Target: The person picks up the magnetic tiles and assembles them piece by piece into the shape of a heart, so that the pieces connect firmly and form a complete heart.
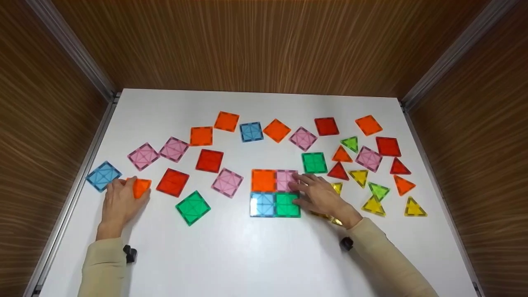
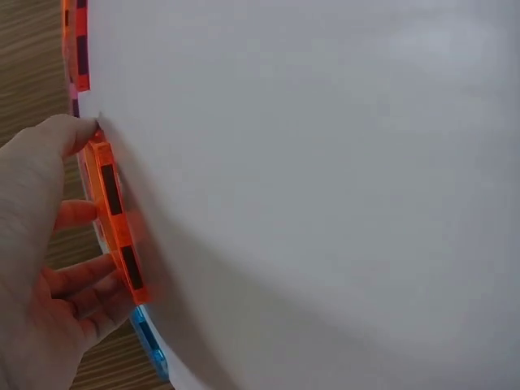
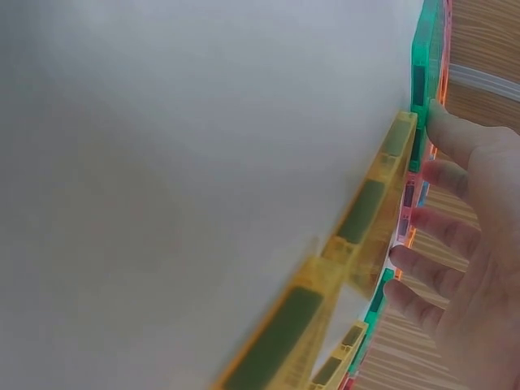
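On the left of the table, my left hand (image 1: 119, 206) pinches an orange tile (image 1: 141, 188) by its edges, thumb on one side and fingers on the other. In the left wrist view that orange tile (image 2: 111, 211) shows dark magnets along its edge. A blue square tile (image 1: 104, 176) lies beside this hand. At the centre, four-sided tiles form a two-by-two block: orange (image 1: 263, 180), pink (image 1: 282, 180), blue (image 1: 262, 205) and green (image 1: 286, 205). My right hand (image 1: 324, 197) rests its loosely spread fingers on the block's right side, thumb at the green tile.
Square tiles, among them a red tile (image 1: 173, 182) and a green tile (image 1: 193, 207), arc across the white table (image 1: 206, 264). Triangles, including a yellow triangle (image 1: 415, 207), are scattered at right; some lie under the right hand. Wood-grain walls (image 1: 264, 45) enclose three sides.
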The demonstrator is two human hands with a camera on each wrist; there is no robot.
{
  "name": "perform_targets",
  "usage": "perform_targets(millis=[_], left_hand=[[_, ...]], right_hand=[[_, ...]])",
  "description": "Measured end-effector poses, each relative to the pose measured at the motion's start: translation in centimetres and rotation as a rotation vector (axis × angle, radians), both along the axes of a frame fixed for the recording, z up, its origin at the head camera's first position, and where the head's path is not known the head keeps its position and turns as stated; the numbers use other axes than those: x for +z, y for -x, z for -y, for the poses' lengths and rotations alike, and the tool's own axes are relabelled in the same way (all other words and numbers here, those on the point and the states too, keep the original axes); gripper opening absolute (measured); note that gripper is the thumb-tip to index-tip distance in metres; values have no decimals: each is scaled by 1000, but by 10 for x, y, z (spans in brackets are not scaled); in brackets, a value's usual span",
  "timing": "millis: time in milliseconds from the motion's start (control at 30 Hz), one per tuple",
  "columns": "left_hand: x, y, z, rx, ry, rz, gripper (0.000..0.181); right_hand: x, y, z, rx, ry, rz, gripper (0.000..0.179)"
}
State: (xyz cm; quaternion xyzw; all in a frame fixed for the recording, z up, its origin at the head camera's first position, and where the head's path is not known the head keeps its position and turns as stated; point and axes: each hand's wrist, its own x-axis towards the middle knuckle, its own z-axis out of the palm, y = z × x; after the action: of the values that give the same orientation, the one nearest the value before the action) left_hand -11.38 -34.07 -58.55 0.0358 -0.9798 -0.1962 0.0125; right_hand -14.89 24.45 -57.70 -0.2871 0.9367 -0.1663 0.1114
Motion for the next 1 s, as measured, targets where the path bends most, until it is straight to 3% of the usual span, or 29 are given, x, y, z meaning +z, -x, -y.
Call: perform_targets(millis=[200,433,667,1000], left_hand=[[13,3,-18,52,-79,9,68],[27,11,-66,74,-300,-4,64],[18,22,-123,-12,-474,-60,55],[4,31,-193,-82,-677,34,49]], right_hand=[[-1,0,0,-7,0,7,55],[-1,0,-1,-5,-8,4,55],[-1,1,0,1,-6,0,54],[-2,1,-1,20,10,-26,55]])
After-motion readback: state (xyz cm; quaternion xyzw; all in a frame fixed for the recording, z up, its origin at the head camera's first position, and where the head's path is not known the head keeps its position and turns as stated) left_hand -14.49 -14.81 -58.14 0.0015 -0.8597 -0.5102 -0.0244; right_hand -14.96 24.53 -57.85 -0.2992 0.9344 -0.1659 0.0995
